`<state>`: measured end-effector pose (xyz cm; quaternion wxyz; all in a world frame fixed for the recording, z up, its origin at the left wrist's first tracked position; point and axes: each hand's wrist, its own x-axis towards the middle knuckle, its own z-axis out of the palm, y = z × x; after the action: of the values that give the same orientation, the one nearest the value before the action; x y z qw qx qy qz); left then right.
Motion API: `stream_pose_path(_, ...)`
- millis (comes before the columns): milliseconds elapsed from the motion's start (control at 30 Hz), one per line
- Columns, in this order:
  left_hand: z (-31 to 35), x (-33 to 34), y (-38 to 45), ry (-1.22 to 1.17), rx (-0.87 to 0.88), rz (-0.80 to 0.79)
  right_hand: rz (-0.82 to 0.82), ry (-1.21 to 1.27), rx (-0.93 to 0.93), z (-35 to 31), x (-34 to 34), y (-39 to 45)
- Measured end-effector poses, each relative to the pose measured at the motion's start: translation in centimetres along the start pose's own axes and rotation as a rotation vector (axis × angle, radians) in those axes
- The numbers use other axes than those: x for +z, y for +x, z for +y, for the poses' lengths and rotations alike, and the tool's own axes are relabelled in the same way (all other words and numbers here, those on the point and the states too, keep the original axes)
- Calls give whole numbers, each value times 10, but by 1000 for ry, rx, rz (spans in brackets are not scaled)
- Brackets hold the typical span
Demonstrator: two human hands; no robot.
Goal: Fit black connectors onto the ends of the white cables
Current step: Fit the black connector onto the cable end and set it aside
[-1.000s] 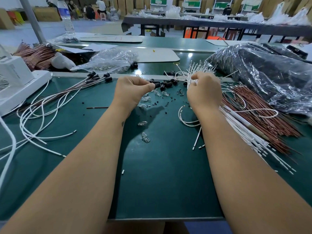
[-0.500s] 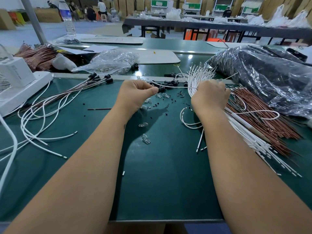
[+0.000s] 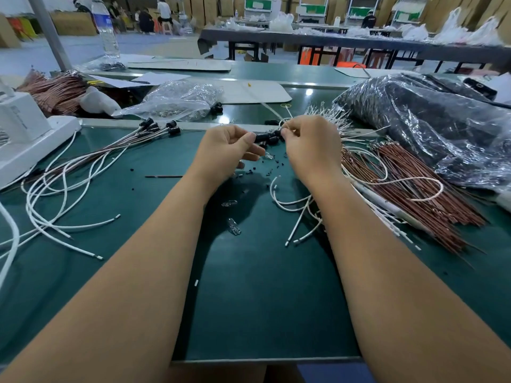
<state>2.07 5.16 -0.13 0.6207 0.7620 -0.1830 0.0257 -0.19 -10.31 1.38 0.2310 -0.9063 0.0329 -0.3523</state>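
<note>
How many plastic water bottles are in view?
1. The water bottle stands upright at the far left of the green workbench, beside a grey pole. Others may be hidden.

Green counter (image 3: 249, 299). At left edge: white device (image 3: 25, 134); finished white cables (image 3: 69, 194) with black connectors (image 3: 160, 127). Mid-counter: clear bulbs (image 3: 234, 226), black bits (image 3: 265, 172). At right edge: loose white cables (image 3: 387, 214), brown wire bundle (image 3: 420, 189), black-filled plastic bag (image 3: 442, 128). At far edge: clear bag (image 3: 179, 99).

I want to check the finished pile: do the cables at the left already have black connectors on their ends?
Yes, the cables at the left carry black connectors on their far ends.
</note>
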Motion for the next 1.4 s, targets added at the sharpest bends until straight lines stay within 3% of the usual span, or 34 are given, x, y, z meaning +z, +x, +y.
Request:
stream_pose_path(100, 6, 4, 0, -56, 6, -18, 0, 135, 13, -4, 1, -2)
stream_pose_path(267, 10, 3, 0, -124, 67, 50, -153, -34, -114, -9, 9, -6)
stream_pose_path(467, 8, -2, 1, -243, 15, 181, -287, -135, -165, -15, 5, -7)
stream_pose_path(800, 2, -9, 8, -542, -37, 457, -243, -267, 167, 16, -20, 3)
stream_pose_path(1000, -1, -23, 9, -678, -33, 625, -103, -201, 168, 14, -23, 3)
stream_pose_path(1067, -2, -25, 9, -689, -30, 621, -68, -90, 145, 10, -23, 3)
stream_pose_path(1167, -2, -26, 10, -668, -60, 583, -54, 276, 207, 5, -23, 4)
stream_pose_path(1333, -2, -21, 8, -486, -81, 472, -51, 1156, 646, 3, -29, 5)
stream_pose_path(1400, -1, -20, 7, -411, -65, 433, -34, 1454, 737, 1, -28, 4)
